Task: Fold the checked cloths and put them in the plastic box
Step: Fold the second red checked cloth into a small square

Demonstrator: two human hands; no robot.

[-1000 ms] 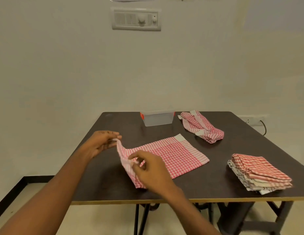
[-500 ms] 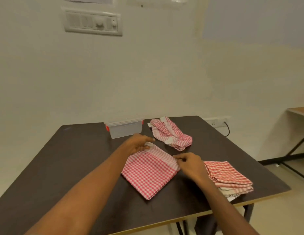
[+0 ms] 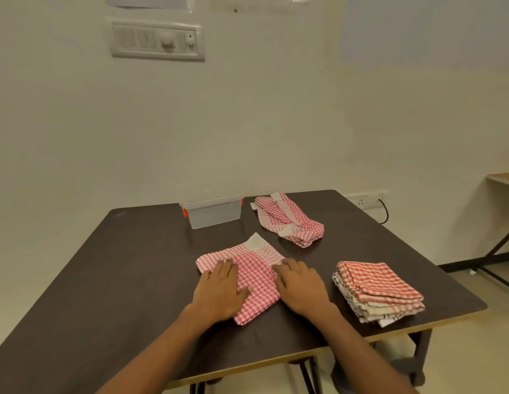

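Observation:
A red-and-white checked cloth (image 3: 254,273), folded in half, lies flat in the middle of the dark table (image 3: 119,280). My left hand (image 3: 220,291) rests palm down on its left part, fingers spread. My right hand (image 3: 300,287) lies flat at the cloth's right edge, partly on the table. A clear plastic box (image 3: 213,213) with red clips and its lid on stands at the far side. A crumpled checked cloth (image 3: 287,218) lies to the right of the box. A stack of folded cloths (image 3: 378,291) sits near the right edge.
The table's front edge (image 3: 304,355) is close to me and its right corner lies just past the stack. A wall socket with a black cable (image 3: 370,201) is behind the table. Another table's edge (image 3: 503,177) shows at far right.
Both hands let go of the cloth's far corners after folding it in half and came down flat on it. The view shifted slightly, and the fold now lies flatter.

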